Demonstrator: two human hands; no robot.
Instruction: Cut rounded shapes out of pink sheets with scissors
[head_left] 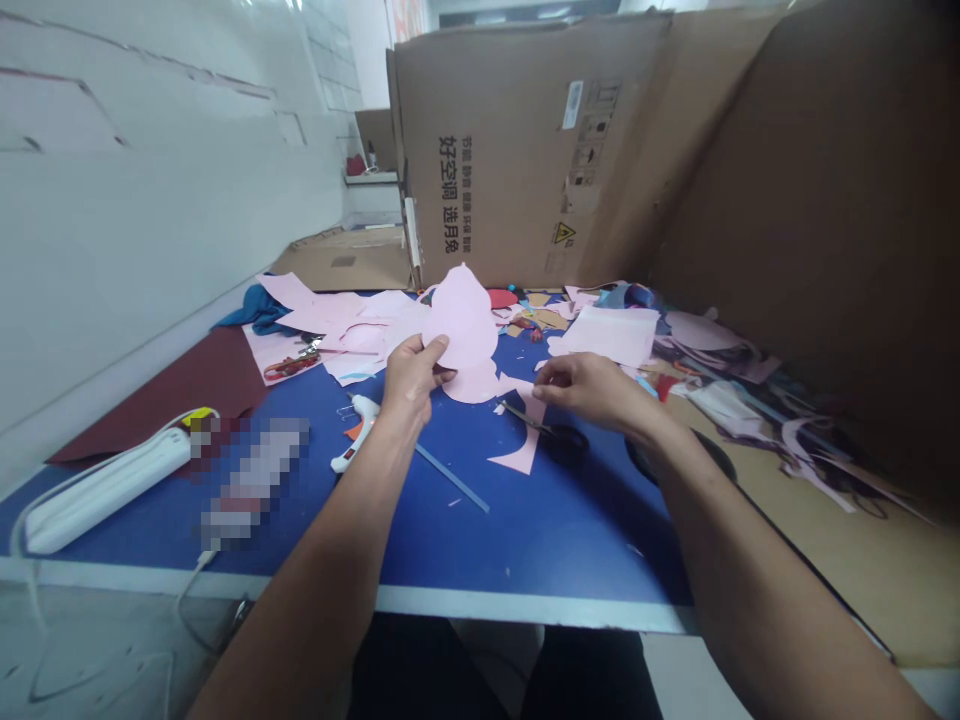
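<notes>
far l: long white plastic power strip (109,490) on the blue tabletop (450,560), prob. there so its cord reaches. next, white & orange glue gun (361,432) just beside l forearm, likely parked for easy reach. l hand (411,380) mostly closed, thumb on top, pinching lower l edge of a pale pink wavy-edged paper cutout (461,325); looks held up off table, grip at the edge prob. so most of the outline shows. just r of it, curved pink paper scrap (525,455), black-handled scissors (547,431) across it. r hand (581,388): fingers curled, near-pinch, by scrap's upper end; can't tell if it has hold of anything. behind, big brown cardboard box (525,180), maybe a screen. print: "好空调 选月兔" (a/c ad), smaller chinese line, handling icons, yellow warning triangle.
</notes>
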